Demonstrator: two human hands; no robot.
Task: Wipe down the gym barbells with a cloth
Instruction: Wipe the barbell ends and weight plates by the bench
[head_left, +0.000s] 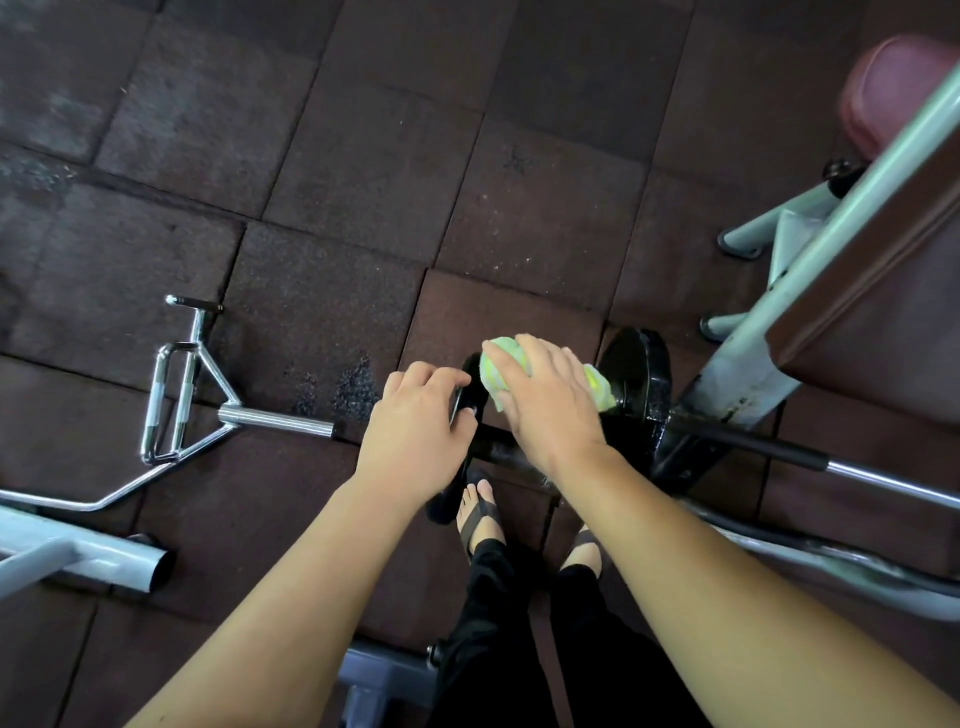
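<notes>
A black dumbbell lies on the floor at my feet, with one black plate (641, 379) on the right and another plate (470, 395) on the left. My left hand (415, 415) grips the rim of the left plate. My right hand (545, 400) holds a light green cloth (498, 371) bunched under the palm, over the handle between the two plates. The handle is mostly hidden by my hands.
A chrome triceps bar (182, 395) lies on the dark rubber floor tiles at left. A grey bench frame (810, 291) with brown padding stands at right, with another bar (883, 478) beneath it. A grey tube (98, 556) sits at lower left. My sandalled feet (483, 514) stand close behind the dumbbell.
</notes>
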